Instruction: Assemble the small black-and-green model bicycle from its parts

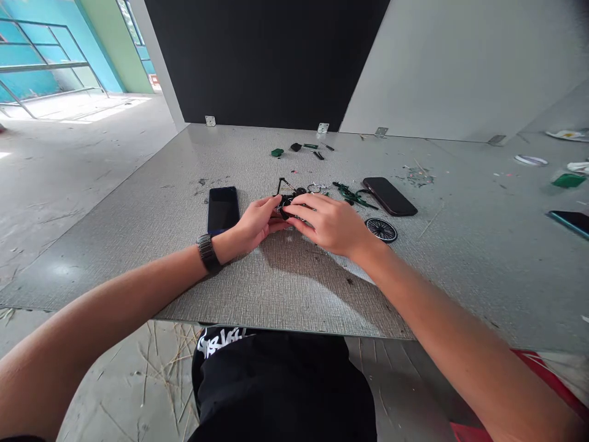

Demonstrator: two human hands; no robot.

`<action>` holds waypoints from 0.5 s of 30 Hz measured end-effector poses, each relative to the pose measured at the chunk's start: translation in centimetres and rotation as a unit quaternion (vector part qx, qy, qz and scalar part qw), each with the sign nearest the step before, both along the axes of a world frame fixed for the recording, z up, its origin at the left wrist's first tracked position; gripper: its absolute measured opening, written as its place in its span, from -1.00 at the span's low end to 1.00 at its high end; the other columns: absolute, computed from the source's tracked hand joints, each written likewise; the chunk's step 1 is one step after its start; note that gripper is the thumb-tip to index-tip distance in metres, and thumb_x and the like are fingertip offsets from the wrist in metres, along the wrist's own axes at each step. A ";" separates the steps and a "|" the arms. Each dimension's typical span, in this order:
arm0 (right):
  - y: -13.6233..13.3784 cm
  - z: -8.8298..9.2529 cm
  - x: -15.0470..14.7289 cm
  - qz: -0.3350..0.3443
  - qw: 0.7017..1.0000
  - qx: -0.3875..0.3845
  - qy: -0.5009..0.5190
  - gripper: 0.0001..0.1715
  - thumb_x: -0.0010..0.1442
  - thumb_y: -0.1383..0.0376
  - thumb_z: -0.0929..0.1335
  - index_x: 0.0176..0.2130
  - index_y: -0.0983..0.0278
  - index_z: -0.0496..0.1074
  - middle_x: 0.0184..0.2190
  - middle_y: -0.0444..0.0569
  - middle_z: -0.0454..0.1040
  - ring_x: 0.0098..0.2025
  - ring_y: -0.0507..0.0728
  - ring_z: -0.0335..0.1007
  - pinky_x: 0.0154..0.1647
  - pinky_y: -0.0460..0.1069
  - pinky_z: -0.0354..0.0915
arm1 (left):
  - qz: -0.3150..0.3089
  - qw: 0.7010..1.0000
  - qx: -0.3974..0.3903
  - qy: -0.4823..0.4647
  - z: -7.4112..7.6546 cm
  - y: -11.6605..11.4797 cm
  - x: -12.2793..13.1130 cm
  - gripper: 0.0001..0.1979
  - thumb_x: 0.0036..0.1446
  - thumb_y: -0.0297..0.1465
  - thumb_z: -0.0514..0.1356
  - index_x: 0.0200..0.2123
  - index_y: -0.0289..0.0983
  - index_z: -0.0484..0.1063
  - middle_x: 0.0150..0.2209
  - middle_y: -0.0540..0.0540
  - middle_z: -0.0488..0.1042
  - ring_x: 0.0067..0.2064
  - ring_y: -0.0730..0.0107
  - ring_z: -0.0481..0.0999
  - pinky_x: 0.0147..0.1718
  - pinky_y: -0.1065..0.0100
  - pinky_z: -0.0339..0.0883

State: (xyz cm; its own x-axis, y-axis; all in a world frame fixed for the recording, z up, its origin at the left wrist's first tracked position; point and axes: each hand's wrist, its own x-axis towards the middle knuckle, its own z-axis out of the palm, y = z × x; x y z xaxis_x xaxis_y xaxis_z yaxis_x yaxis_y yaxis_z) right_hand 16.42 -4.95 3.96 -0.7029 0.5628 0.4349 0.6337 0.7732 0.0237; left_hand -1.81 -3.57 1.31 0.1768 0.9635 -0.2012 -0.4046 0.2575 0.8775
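Both hands meet over the middle of the table around a small black assembly (286, 201) with a thin black frame sticking up behind the fingers. My left hand (261, 222), with a dark watch on its wrist, grips the assembly from the left between thumb and fingers. From the right, my right hand (324, 222) closes its fingertips on the same piece, hiding much of it. A spoked black wheel (381, 229) lies flat just right of my right hand. Dark green and black parts (352, 194) lie behind that hand.
A dark phone (223, 210) lies left of the hands, another phone (390, 196) at the right. Small green and black pieces (277, 152) lie farther back, before a black upright panel (267, 61). At the far right are a green piece (569, 180) and a teal-edged phone (570, 222).
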 end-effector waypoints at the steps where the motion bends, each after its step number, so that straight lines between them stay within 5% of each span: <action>1: 0.0 0.0 0.0 0.000 1.000 -0.008 0.011 -0.65 0.44 0.24 0.22 0.02 0.22 0.53 -0.01 0.05 0.55 -0.03 0.20 0.47 -0.13 0.08 0.35 | -0.004 1.000 0.006 0.003 0.0 0.0 0.0 -0.78 0.35 -0.41 0.12 -0.38 -0.32 0.40 -0.49 -0.04 0.41 -0.45 0.49 0.46 -0.28 0.33 0.50; 15: 0.6 -0.2 0.4 0.035 0.987 -0.118 0.107 -0.87 0.36 0.31 0.30 -0.15 0.25 0.47 -0.10 0.02 0.45 -0.15 0.13 0.43 -0.10 0.04 0.34 | -0.036 0.998 0.057 0.019 0.1 -0.4 0.1 -0.75 0.37 -0.41 0.08 -0.39 -0.33 0.40 -0.44 -0.06 0.47 -0.42 0.46 0.51 -0.33 0.34 0.52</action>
State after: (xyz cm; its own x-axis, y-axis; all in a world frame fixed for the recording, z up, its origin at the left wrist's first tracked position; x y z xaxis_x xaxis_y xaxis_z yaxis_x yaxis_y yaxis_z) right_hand 16.78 -4.38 3.79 -0.6502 0.6201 0.4390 0.5501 0.7828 -0.2909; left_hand -1.75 -4.01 1.36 0.2408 0.9655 -0.0988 -0.3540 0.1821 0.9173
